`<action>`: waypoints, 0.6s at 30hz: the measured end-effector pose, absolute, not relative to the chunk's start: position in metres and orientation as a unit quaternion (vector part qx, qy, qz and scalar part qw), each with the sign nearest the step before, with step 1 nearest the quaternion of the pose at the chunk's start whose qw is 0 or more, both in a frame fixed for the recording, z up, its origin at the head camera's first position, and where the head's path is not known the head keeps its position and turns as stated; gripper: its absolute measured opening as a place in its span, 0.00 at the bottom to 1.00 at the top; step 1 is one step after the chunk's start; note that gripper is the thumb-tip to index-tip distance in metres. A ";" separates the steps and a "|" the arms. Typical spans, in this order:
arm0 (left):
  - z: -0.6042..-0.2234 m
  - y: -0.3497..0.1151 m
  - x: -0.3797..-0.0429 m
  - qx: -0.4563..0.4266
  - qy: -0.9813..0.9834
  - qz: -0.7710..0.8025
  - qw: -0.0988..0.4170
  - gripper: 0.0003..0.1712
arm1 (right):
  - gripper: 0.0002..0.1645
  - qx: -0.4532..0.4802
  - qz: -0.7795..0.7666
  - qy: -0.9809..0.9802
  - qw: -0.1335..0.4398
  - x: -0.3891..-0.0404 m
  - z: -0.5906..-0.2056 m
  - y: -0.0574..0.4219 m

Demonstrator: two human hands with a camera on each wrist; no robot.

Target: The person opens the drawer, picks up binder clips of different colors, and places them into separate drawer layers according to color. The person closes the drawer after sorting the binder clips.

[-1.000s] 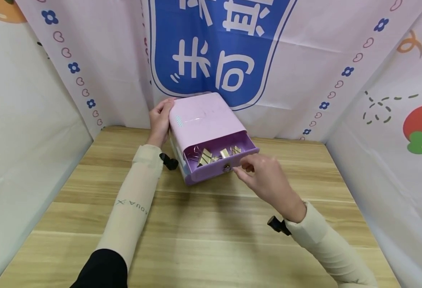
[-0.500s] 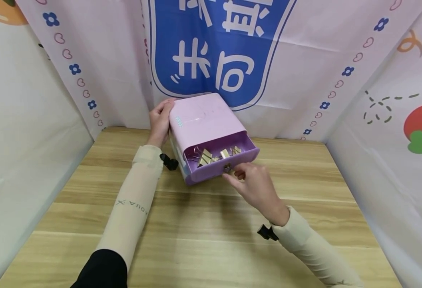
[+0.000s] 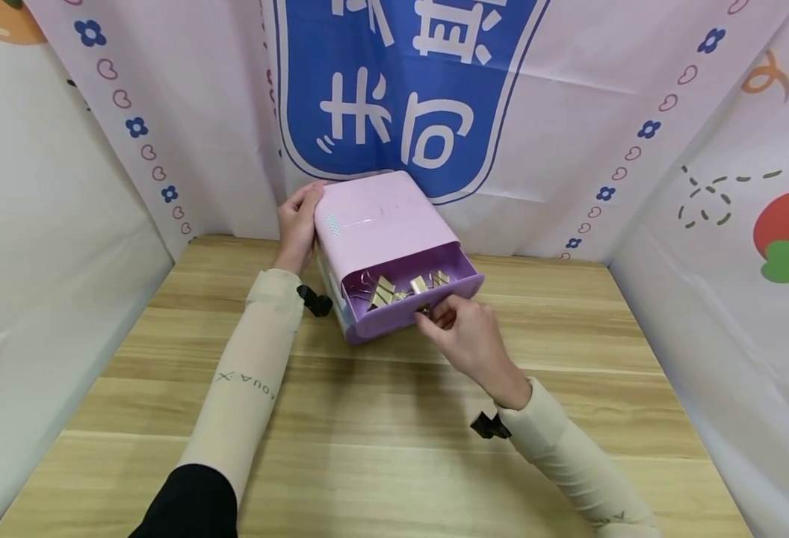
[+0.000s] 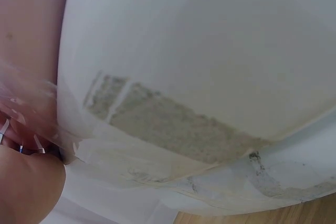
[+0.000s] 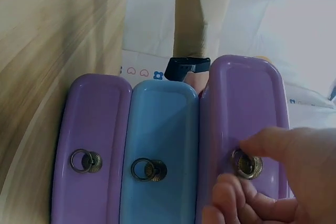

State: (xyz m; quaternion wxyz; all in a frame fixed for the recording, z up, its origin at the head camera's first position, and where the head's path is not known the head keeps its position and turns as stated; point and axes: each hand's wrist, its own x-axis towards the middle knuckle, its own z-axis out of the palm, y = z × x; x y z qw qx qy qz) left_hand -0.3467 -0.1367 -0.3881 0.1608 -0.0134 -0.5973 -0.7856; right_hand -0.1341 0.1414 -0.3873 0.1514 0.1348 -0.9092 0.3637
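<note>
A small chest of drawers with a pink top [image 3: 381,213] stands at the back of the table. Its purple top drawer [image 3: 384,323] is pulled partly out, with several gold binder clips [image 3: 382,291] inside. My left hand [image 3: 296,228] grips the chest at its rear left corner; in the left wrist view it shows at the edge, beside the whitish side wall [image 4: 252,51] with peeling clear tape. With thumb and curled fingers, my right hand [image 3: 470,336] pinches the ring pull [image 5: 235,163] on the top drawer's front.
Below the top drawer are a blue drawer [image 5: 163,129] and another purple drawer [image 5: 97,114], both pushed in, each with a ring pull. A printed cloth [image 3: 556,149] hangs right behind the chest. The wooden table [image 3: 381,448] extends in front.
My right hand has moved left along the drawer front and taken the ring pull between thumb and fingers. My left hand and the drawer look the same.
</note>
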 end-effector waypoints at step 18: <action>-0.389 -0.136 -0.349 -0.011 -0.593 -0.788 0.162 0.21 | 0.13 0.136 0.443 -0.878 0.121 -0.142 -0.374 0.139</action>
